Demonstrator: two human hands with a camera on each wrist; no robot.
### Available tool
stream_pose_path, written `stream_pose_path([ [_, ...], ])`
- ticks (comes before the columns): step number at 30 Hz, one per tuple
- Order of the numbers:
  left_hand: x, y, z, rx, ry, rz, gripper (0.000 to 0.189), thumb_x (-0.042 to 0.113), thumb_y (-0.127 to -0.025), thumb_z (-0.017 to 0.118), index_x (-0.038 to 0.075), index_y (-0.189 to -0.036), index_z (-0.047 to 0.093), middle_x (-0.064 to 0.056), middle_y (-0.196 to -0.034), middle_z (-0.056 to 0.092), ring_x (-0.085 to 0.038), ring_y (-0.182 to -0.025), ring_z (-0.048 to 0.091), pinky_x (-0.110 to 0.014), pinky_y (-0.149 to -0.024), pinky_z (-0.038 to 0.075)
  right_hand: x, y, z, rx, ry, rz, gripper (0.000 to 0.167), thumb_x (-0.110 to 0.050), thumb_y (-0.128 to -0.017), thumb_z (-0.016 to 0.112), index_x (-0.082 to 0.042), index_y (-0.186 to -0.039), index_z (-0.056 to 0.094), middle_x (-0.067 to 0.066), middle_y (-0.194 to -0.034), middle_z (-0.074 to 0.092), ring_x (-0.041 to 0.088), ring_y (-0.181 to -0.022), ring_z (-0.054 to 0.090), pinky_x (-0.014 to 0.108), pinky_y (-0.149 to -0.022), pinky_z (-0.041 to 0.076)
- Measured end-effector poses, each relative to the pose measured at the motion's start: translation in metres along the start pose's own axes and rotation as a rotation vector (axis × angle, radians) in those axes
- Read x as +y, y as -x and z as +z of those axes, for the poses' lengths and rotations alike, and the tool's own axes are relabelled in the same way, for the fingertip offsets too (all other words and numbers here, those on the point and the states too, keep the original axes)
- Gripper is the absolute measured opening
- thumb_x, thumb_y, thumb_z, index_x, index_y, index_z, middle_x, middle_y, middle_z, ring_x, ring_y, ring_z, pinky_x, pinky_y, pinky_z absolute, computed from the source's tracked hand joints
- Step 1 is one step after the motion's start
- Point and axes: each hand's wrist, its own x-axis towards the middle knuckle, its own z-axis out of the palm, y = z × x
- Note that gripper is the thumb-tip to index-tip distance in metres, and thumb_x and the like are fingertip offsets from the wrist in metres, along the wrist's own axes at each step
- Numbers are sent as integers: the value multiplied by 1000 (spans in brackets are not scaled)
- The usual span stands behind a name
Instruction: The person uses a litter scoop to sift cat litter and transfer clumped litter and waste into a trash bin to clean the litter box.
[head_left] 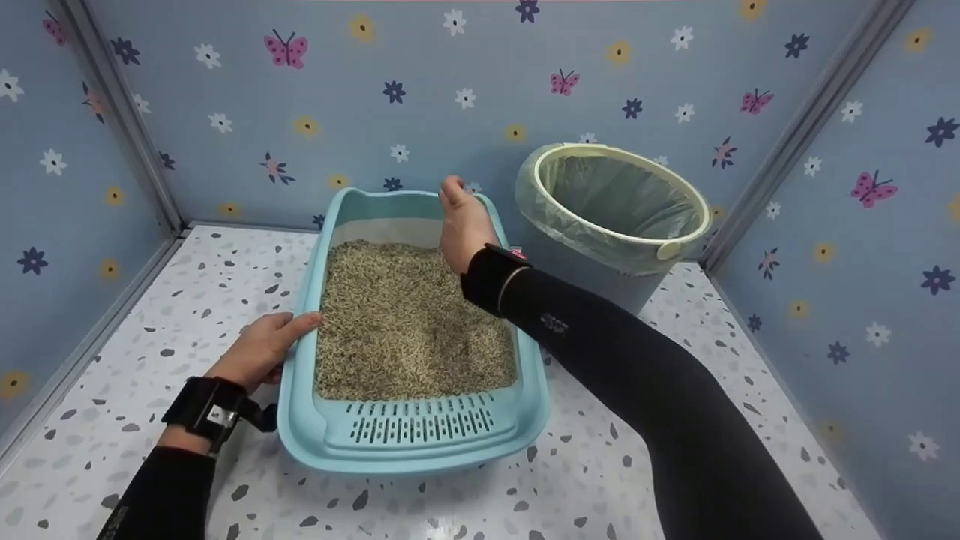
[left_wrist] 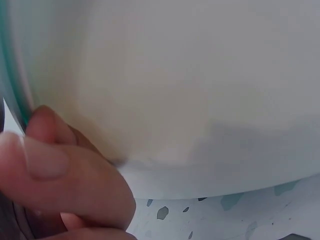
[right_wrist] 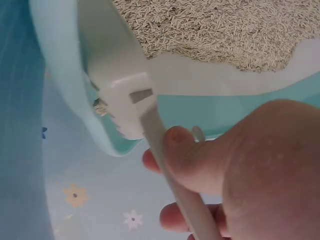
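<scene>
A light blue litter box (head_left: 300,420) with a white lower body holds tan pellet litter (head_left: 390,322), darker toward the lower right. My left hand (head_left: 259,346) grips the box's left rim, thumb on top and fingers curled beneath. Over the far right corner is my right hand (head_left: 463,231). It holds a pale litter scoop (right_wrist: 117,75) by the handle, as the right wrist view shows; the head view hides the scoop behind the hand. The scoop's head lies along the inside of the rim, with a small bit of litter (right_wrist: 100,107) beside its slotted edge.
A trash bin (head_left: 600,274) with a cream ring and clear liner (head_left: 566,234) stands right of the box. Blue flowered panels (head_left: 465,67) enclose the speckled white floor (head_left: 217,292) at the back and both sides. A slotted front ledge (head_left: 420,420) forms the box's near end.
</scene>
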Motion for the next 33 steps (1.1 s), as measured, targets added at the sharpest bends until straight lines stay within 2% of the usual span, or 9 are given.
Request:
stream_pose_path([
  [7,-4,0,1,11,7,-6,67,55,-113,59,-8,-136,57,-7,-88,74,-8,-51,50,-24,-44,43,-28,-29,6,-139,11,50,34,-23,-122,35,-17,-94,54,1,-95,50,28,-98,36,51,-94,15],
  [9,-3,0,1,9,14,-7,66,54,-113,59,-8,-136,57,-7,-89,74,-7,-50,49,-23,-44,42,-30,-38,14,-161,-62,51,33,-25,-123,35,-18,-100,57,3,-107,58,30,-105,38,50,-93,14],
  [11,-3,-1,1,10,14,-5,65,54,-114,59,-7,-135,57,-7,-88,74,-7,-50,48,-23,-43,41,-29,-46,22,-176,-139,72,35,-27,-125,32,-21,-112,64,7,-136,61,31,-121,39,48,-92,14],
  [14,-3,0,1,11,18,-4,63,53,-114,59,-7,-133,58,-6,-87,74,-7,-50,48,-23,-44,41,-22,-56,32,-184,-245,92,44,-37,-125,29,-27,-148,65,12,-177,36,33,-153,32,47,-95,16],
  [16,-2,1,1,16,14,-5,62,53,-114,59,-7,-131,58,-6,-86,73,-7,-50,48,-23,-44,42,-18,-60,37,-173,-305,93,47,-41,-125,28,-31,-151,65,12,-184,23,34,-165,20,45,-99,18],
  [19,-1,1,1,17,6,-7,63,53,-114,59,-7,-132,58,-5,-86,72,-7,-51,50,-23,-44,43,-14,-64,44,-150,-379,77,46,-39,-125,31,-27,-129,75,7,-176,42,35,-166,16,45,-106,17],
  [23,-1,1,1,21,0,-4,67,56,-113,60,-8,-135,59,-6,-89,74,-8,-54,56,-24,-45,47,-9,-66,50,-118,-432,90,44,-27,-124,36,-21,-91,63,-2,-132,67,31,-139,29,46,-100,14],
  [26,0,1,2,25,-1,-2,68,56,-112,60,-8,-135,59,-7,-89,74,-9,-54,57,-24,-45,48,-7,-67,53,-96,-472,111,46,-23,-124,37,-19,-83,57,-1,-109,58,31,-120,25,48,-94,9],
  [33,-1,1,1,24,1,4,65,54,-113,60,-8,-132,59,-5,-85,70,-7,-50,48,-23,-44,44,-12,-66,60,7,-607,163,50,-20,-123,39,-17,-78,61,3,-106,59,33,-116,24,49,-94,8],
])
